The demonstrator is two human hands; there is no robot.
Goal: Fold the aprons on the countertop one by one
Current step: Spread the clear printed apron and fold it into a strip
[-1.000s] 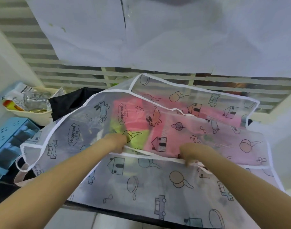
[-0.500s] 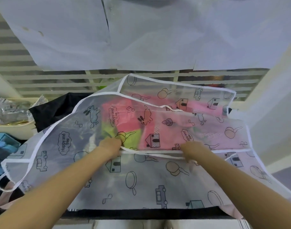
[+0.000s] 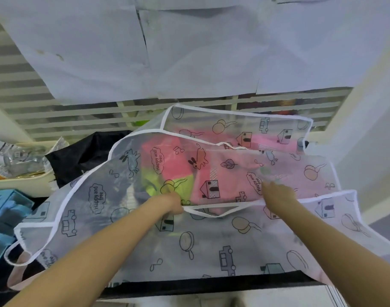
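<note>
Your left hand (image 3: 170, 203) pinches the white-piped hem of the translucent printed apron (image 3: 211, 240), which lies spread over the black countertop (image 3: 189, 286). Your right hand (image 3: 276, 192) grips the same hem further right. Its near edge overhangs the counter front; a blue box (image 3: 5, 213) crowds the left.

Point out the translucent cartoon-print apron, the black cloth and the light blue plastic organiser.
Translucent cartoon-print apron with white trim (image 3: 202, 244): head view, on its near printed panel.
Black cloth (image 3: 83, 156): head view, on its exposed middle, left of the apron.
Light blue plastic organiser (image 3: 5, 218): head view, on a divider wall.
</note>
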